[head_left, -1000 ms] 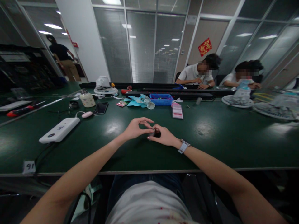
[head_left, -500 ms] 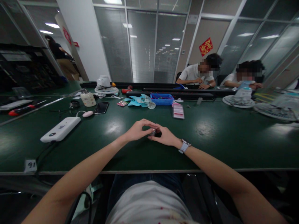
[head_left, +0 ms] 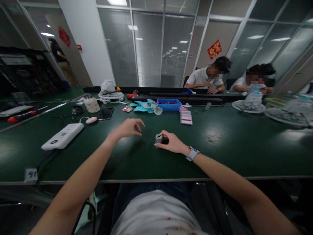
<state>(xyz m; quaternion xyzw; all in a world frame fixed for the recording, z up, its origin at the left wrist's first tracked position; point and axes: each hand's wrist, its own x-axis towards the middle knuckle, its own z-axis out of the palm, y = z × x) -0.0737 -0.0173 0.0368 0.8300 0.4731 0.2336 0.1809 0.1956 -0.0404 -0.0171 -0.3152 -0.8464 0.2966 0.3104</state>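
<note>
A small motor (head_left: 158,138), a silvery cylinder with dark holes in its top face, stands upright at the middle of the green table. The thumb and fingers of my right hand (head_left: 171,142) are closed round its sides, and that wrist wears a watch. To the left, my left hand (head_left: 128,127) hovers above the table with thumb and fingers apart and curved. It holds nothing and is clear of the motor.
Behind my hands lie light-blue fan blades (head_left: 144,106), a blue tray (head_left: 169,104) of small parts and a pink-and-white packet (head_left: 186,117). A white power bank (head_left: 63,136), phone (head_left: 106,113) and bottle (head_left: 92,103) are at left. Two people sit across the table.
My left hand has let go of the motor and moved left, its fingers spreading. My right hand stays in place round the motor, whose top now shows.
</note>
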